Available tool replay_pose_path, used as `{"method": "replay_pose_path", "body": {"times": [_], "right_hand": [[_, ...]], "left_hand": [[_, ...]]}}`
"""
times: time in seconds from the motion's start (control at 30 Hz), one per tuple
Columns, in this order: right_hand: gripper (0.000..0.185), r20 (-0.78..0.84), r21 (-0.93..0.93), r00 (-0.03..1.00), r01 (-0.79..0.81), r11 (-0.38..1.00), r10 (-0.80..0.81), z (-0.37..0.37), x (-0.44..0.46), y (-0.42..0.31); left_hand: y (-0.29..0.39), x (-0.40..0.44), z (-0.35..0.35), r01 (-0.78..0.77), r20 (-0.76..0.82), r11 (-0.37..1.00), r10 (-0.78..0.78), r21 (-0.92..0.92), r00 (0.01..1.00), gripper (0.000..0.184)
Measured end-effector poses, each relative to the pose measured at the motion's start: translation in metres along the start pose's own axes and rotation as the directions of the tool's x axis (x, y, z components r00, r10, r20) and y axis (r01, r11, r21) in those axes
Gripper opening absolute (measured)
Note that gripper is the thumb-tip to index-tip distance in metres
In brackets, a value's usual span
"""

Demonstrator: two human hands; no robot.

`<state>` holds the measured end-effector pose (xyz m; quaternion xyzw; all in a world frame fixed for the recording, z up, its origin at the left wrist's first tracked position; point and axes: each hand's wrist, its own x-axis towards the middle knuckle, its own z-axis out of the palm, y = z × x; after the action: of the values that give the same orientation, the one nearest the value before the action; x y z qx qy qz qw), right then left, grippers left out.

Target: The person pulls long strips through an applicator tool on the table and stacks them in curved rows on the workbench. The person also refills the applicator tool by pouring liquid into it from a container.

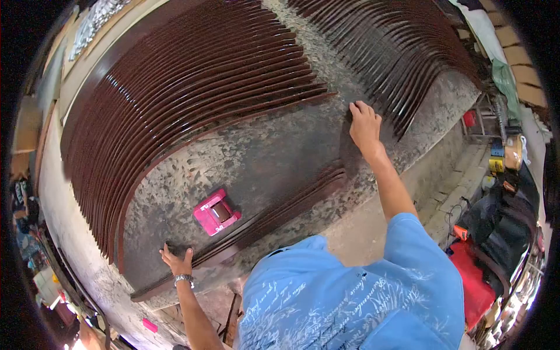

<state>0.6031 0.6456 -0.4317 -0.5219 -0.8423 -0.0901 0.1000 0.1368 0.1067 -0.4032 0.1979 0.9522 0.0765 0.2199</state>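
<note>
My left hand (177, 261), with a watch on its wrist, is over the near left of the worktop (251, 157). Its thumb and fingers are spread apart, close to the left part of a low stack of dark brown strips (262, 224). My right hand (366, 127) is farther out, at the gap between two rows of strips. Its fingers are curled together, and anything in them is hidden. A pink holder (216, 212) with a small dark brown piece in it lies between the hands, beyond the low stack.
Many long brown strips (204, 81) lie side by side, curving across the far left. Another row (385, 52) fills the far right. A red bag (469, 286) and black material (501, 216) are at the right. A small pink object (150, 325) lies at lower left.
</note>
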Motion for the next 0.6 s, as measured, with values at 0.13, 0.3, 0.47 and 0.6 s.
{"method": "replay_pose_path", "body": {"times": [0.13,0.3,0.47,0.6], "right_hand": [[0.036,-0.015,0.112,0.997,0.081,0.99,-0.08,-0.025,-0.018,-0.024],[0.027,0.156,0.109,0.983,0.08,0.991,-0.096,-0.015,-0.038,-0.048],[0.027,0.437,0.216,0.895,-0.002,0.976,-0.094,-0.058,-0.011,-0.125],[0.03,0.213,0.488,0.936,0.148,0.86,-0.281,-0.081,-0.006,-0.234]], "left_hand": [[-0.009,0.004,0.002,-0.134,-0.068,0.985,0.141,0.105,0.988,0.103],[0.011,-0.012,-0.006,0.048,-0.066,0.99,-0.04,0.131,0.997,0.105],[0.015,-0.015,-0.004,0.132,-0.037,0.99,-0.13,0.045,0.991,0.107],[0.024,-0.024,-0.029,0.1,-0.048,0.995,-0.099,0.017,0.994,0.092]]}}
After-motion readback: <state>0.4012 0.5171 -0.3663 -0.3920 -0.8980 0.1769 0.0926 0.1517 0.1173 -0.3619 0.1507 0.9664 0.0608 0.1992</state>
